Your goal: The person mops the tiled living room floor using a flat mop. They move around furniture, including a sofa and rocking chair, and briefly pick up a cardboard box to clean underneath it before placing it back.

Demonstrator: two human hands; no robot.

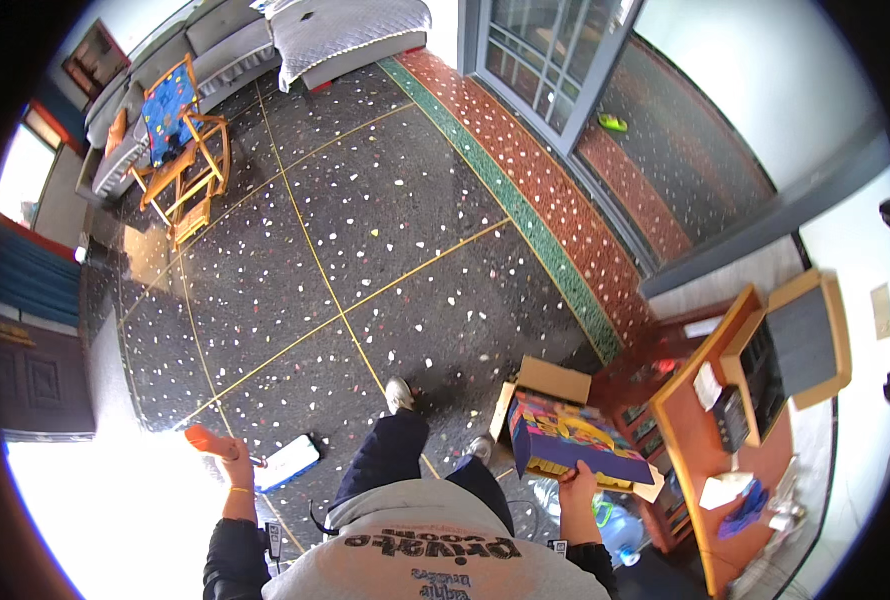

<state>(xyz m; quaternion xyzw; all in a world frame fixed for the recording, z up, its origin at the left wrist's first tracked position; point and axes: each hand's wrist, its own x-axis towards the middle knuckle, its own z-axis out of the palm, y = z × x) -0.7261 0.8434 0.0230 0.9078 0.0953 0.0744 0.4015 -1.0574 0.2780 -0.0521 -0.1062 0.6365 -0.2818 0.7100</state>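
My left hand (236, 461) is closed around an orange-ended handle (203, 440) at the lower left. Beyond that hand a flat white and blue mop head (292, 463) lies on the floor; the handle seems to belong to it. My right hand (580, 487) grips the near edge of a colourful purple and yellow printed box (565, 435). Around this box stand the raised flaps of a brown cardboard carton (555, 379). The lower part of the carton is hidden.
On the right, an orange-brown wooden table (696, 450) bears an open cardboard box (752, 375) and small items. Clear plastic water jugs (621, 532) stand below my right hand. A folding wooden chair (189, 165) stands before a grey sofa (227, 37). A glass door (542, 60) opens at the upper right.
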